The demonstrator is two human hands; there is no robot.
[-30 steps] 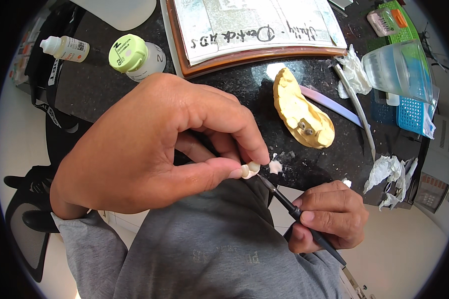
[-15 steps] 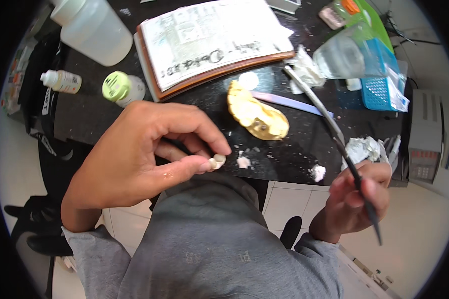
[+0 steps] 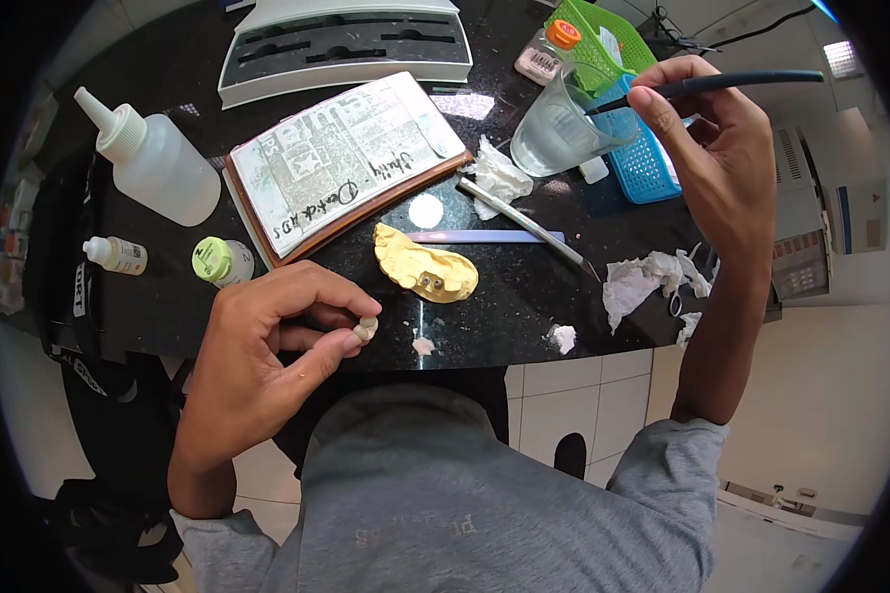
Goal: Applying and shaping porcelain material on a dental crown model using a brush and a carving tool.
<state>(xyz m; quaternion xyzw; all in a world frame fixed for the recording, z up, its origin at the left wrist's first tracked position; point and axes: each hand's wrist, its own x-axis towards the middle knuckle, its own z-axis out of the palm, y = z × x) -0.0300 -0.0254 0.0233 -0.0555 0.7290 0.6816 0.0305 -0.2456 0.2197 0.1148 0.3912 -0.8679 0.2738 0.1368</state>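
My left hand point(image 3: 257, 366) pinches small tooth-coloured crowns point(image 3: 366, 327) between thumb and fingertips, left of and below a yellow dental cast point(image 3: 405, 262) with two metal posts. My right hand point(image 3: 712, 148) grips a black-handled brush point(image 3: 771, 76) over a clear glass of water point(image 3: 544, 143); the brush's tip reaches into the glass. A silver-handled tool point(image 3: 524, 222) and a lilac spatula point(image 3: 465, 238) lie behind the cast. Small white powder piles point(image 3: 564, 337) sit on the dark worktop point(image 3: 485, 346) near its front edge.
A brown-framed pad with written paper point(image 3: 336, 158) lies centre-left, behind it an open white case point(image 3: 346, 44). Bottles point(image 3: 163, 173) stand at left, green point(image 3: 603, 35) and blue baskets point(image 3: 638, 163) and a jar point(image 3: 542, 61) at back right, crumpled tissues point(image 3: 633, 287) at right.
My right hand has moved up and away from beside my left hand to the glass, carrying the brush. My left hand still holds the crowns, slightly lower in view relative to the cast.
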